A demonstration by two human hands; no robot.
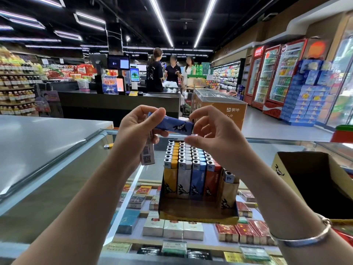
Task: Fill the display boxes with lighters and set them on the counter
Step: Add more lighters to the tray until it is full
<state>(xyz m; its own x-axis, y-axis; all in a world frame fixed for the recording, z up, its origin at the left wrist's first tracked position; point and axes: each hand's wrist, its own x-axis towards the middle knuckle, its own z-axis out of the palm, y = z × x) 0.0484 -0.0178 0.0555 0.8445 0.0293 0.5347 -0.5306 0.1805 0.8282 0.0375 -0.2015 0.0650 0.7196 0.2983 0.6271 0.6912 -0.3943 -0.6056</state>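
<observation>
Lying nearest under the glass counter (267,148) are rows of cigarette packs (172,229), seen through the pane. On the glass stands the display box (198,217), its front tray bare cardboard and its back part packed with upright lighters (188,163) in yellow, white, blue and orange-red columns; one more lighter leans at the right end of the front row. To the right sits a second, open box (313,180), dark inside, its contents not visible.

Above the display box both hands meet on a blue lighter (174,126) held level. The left hand (139,131) has its thumb and fingers curled round the lighter's left end, and lower in the same hand another lighter (148,155) with a barcode label hangs downward, pressed against the palm. The right hand (212,131) pinches the blue lighter's right end between thumb and fingertips, the other fingers curled loosely. A silver bangle (303,238) circles the right wrist.

A small yellow lighter (108,146) lies on the counter's left edge. Beyond stand a checkout desk (118,100), three people (168,71), a chest freezer (221,106) and drink coolers (275,77).
</observation>
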